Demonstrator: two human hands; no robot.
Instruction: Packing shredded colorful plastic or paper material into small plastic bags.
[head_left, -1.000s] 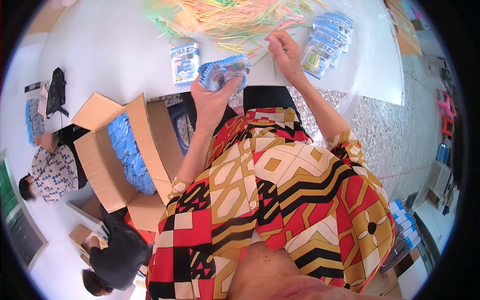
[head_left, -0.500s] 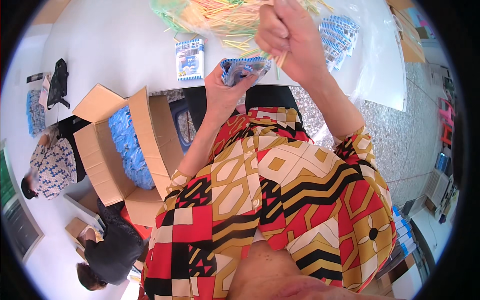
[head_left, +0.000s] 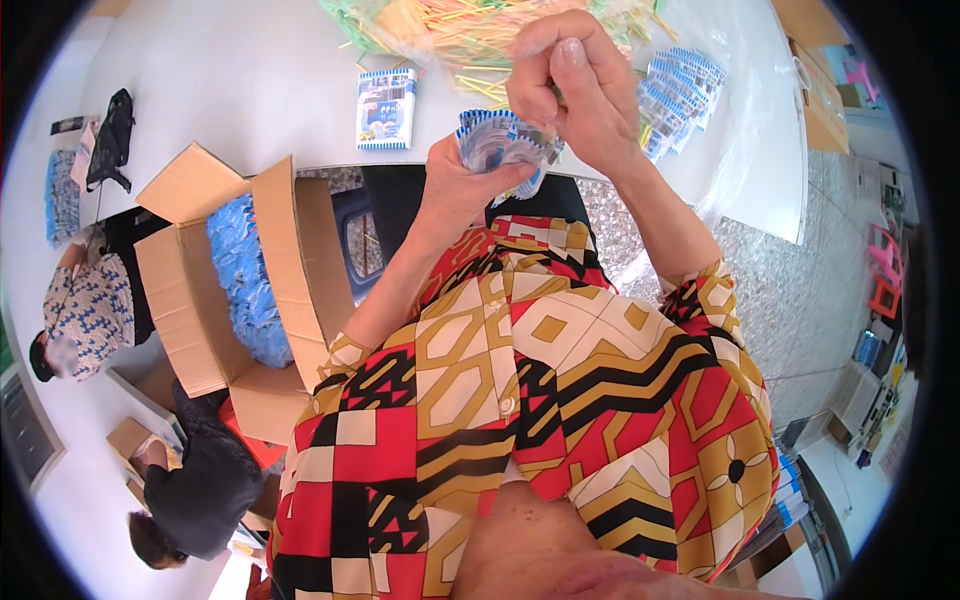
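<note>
My left hand (head_left: pixel 462 188) grips a blue-and-white plastic packet (head_left: pixel 490 140) just off the near table edge. Its top end is spread toward my right hand. Right above the packet, my right hand (head_left: pixel 585 90) is closed, thumb pressed against the curled fingers; whatever is inside is hidden. Beyond both hands lies a heap of thin pastel straws (head_left: pixel 480 30) in a clear plastic bag, some loose on the tabletop. A flat blue-and-white packet (head_left: pixel 386 108) rests left of the hands. Several similar packets (head_left: pixel 684 95) lie fanned in a pile by my right wrist.
An open cardboard box (head_left: pixel 190 320) holding blue packets (head_left: pixel 245 280) stands left of my arm, beside a blue stool (head_left: pixel 355 240). Two people work at the left, one in a patterned top (head_left: pixel 95 310), one in dark clothes (head_left: pixel 205 490). A black bag (head_left: pixel 110 140) lies on the table.
The straws that stuck out of my right fist no longer show. My right hand has turned and come lower, over the packet. The packet in my left hand has tilted and fanned wider.
</note>
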